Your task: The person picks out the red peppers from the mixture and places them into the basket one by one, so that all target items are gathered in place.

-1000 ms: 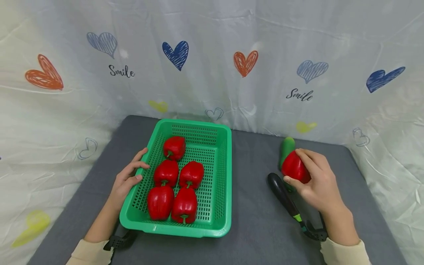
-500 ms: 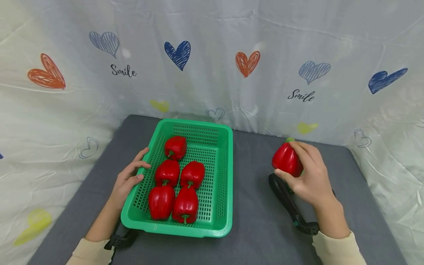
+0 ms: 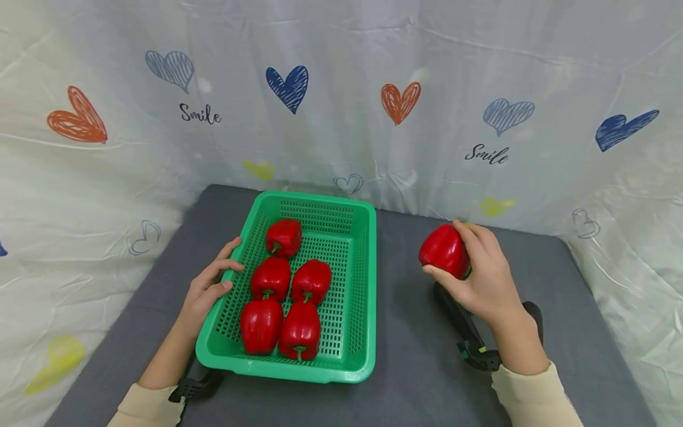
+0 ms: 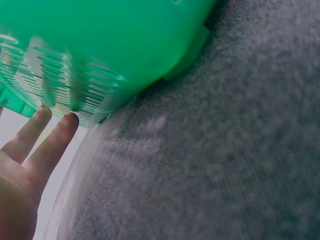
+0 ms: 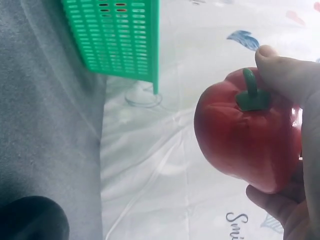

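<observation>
My right hand grips a red bell pepper, held up to the right of the green basket. In the right wrist view the pepper's green stem shows, with thumb and fingers on opposite sides of it. Several more red bell peppers lie inside the basket, mostly on its left side. My left hand rests against the basket's left rim, its fingers extended. The left wrist view has two straight fingers touching the basket's slotted outer wall.
A black eggplant lies on the grey tabletop, partly behind my right wrist. A green cucumber is almost wholly hidden behind the right hand. Behind the table hangs a white curtain printed with hearts.
My right hand has carried the red bell pepper leftward and slightly up, away from above the cucumber, toward the basket. The left hand and basket stay put.
</observation>
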`<action>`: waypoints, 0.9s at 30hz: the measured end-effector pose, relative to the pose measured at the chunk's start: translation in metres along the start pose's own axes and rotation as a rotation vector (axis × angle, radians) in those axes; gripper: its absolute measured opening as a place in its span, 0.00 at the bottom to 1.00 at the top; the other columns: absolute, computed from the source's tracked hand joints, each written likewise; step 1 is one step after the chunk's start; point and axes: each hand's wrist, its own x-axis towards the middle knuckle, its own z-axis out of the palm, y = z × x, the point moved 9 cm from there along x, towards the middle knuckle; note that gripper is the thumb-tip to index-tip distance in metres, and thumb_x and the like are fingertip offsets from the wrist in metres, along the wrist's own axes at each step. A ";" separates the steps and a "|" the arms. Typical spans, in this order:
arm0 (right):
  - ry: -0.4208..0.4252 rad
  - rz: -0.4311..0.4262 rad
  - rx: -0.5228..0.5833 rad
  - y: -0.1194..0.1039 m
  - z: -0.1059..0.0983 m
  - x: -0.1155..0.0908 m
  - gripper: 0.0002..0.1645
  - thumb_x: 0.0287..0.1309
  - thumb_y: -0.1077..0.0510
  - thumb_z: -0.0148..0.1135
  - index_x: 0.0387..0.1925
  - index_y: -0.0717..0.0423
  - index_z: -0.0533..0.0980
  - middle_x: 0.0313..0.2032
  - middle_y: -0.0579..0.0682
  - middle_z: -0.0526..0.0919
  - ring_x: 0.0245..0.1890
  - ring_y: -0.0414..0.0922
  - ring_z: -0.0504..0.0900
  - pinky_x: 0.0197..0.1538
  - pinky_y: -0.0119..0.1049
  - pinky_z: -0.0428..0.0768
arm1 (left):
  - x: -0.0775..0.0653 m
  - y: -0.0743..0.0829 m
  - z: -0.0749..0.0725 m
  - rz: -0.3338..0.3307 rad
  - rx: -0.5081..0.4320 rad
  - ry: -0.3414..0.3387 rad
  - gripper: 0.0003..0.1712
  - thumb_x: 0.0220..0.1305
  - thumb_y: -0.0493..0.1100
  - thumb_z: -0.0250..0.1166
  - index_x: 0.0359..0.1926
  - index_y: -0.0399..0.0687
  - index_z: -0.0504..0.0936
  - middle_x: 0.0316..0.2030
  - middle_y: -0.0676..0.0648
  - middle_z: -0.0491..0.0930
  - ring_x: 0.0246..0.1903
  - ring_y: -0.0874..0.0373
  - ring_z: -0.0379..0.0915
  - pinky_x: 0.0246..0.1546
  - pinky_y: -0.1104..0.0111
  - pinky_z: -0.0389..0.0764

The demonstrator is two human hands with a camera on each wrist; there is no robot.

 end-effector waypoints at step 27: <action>0.126 -0.261 0.009 -0.047 0.012 0.034 0.50 0.72 0.27 0.63 0.65 0.70 0.78 0.58 0.69 0.81 0.55 0.67 0.80 0.44 0.65 0.87 | 0.001 0.002 0.001 0.000 0.000 0.000 0.15 0.72 0.22 0.48 0.54 0.18 0.73 0.84 0.34 0.57 0.83 0.54 0.52 0.75 0.68 0.58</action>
